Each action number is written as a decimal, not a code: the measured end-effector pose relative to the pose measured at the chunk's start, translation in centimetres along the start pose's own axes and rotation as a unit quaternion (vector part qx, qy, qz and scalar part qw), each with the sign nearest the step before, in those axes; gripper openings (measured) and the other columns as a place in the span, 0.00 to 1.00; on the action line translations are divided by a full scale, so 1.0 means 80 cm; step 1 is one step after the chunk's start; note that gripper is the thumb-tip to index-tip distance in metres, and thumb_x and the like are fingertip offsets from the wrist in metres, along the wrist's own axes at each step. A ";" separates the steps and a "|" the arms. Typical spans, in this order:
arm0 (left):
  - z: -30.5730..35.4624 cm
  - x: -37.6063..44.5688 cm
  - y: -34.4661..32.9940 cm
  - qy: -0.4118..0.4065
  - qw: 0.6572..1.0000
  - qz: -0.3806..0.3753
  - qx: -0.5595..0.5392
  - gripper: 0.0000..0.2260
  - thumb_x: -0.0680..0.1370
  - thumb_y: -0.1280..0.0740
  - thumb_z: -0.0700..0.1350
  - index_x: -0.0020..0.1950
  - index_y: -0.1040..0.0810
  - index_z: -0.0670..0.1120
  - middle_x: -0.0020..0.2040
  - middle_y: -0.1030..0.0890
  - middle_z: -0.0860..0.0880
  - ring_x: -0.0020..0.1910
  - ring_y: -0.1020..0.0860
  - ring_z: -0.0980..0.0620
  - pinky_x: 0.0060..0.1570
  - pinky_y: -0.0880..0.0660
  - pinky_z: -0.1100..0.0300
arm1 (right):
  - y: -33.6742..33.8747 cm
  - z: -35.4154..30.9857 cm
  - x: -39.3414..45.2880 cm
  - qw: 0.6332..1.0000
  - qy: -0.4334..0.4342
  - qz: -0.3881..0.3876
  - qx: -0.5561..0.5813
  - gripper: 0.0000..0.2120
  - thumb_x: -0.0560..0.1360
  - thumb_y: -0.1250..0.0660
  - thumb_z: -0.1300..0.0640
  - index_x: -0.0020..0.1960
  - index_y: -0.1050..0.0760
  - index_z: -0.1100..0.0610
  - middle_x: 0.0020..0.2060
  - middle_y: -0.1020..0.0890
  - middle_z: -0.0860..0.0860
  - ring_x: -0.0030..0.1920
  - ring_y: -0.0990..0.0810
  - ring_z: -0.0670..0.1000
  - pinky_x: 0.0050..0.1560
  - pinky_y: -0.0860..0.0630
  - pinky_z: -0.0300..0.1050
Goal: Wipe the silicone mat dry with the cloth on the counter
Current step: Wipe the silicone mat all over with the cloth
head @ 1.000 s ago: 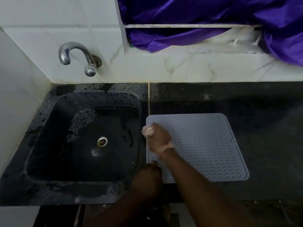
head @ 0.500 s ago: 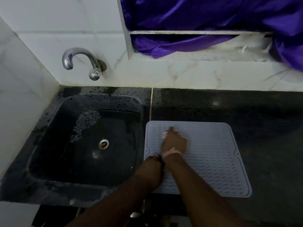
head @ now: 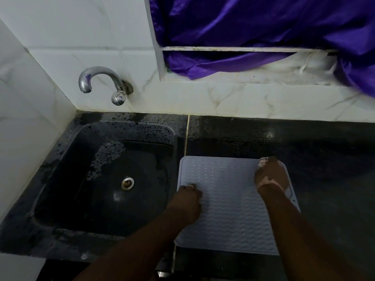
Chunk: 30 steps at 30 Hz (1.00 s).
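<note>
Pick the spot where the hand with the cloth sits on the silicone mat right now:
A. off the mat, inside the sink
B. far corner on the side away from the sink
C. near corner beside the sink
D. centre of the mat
B: the right hand, with the cloth showing at its fingers, lies at the silicone mat's far right corner, while the left hand rests at the edge beside the sink.

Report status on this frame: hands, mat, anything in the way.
Right hand grips the cloth at the silicone mat's far right corner. Left hand rests on its left edge. Nothing on the mat in the way.
</note>
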<state>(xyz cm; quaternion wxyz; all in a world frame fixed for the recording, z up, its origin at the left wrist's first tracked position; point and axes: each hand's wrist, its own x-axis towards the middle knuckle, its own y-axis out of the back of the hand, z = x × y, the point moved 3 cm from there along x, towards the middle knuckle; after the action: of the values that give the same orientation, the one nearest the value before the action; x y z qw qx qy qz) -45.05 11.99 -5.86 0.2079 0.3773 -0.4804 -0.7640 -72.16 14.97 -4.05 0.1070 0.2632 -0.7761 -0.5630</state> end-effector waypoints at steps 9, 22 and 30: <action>-0.009 0.005 -0.017 -0.021 0.999 -0.006 0.027 0.19 0.84 0.43 0.48 0.73 0.27 0.46 0.72 0.27 0.48 0.71 0.29 0.49 0.69 0.37 0.63 | -0.098 -0.187 -0.145 0.947 0.269 -0.174 0.038 0.10 0.79 0.38 0.57 0.59 0.25 0.54 0.50 0.17 0.55 0.53 0.18 0.58 0.55 0.21 0.53; -0.006 0.020 0.009 -0.033 0.998 -0.046 0.036 0.23 0.80 0.37 0.45 0.76 0.31 0.46 0.72 0.27 0.45 0.66 0.26 0.44 0.64 0.31 0.58 | -0.013 -0.037 0.007 0.999 0.003 -0.046 -0.015 0.13 0.82 0.40 0.56 0.63 0.30 0.62 0.56 0.19 0.62 0.57 0.20 0.63 0.59 0.25 0.56; -0.015 0.020 -0.004 -0.022 0.991 -0.075 0.108 0.20 0.82 0.41 0.46 0.72 0.28 0.40 0.69 0.25 0.41 0.68 0.28 0.42 0.69 0.36 0.55 | -0.098 -0.189 -0.135 0.939 0.294 -0.176 0.036 0.11 0.78 0.39 0.59 0.60 0.25 0.55 0.50 0.16 0.55 0.52 0.18 0.58 0.55 0.22 0.52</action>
<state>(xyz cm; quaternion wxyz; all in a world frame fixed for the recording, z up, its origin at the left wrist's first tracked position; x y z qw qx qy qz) -45.10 10.33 -7.10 0.0973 0.4155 -0.5348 -0.7293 -53.87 6.56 -4.74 0.2198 0.5527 -0.6711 -0.4425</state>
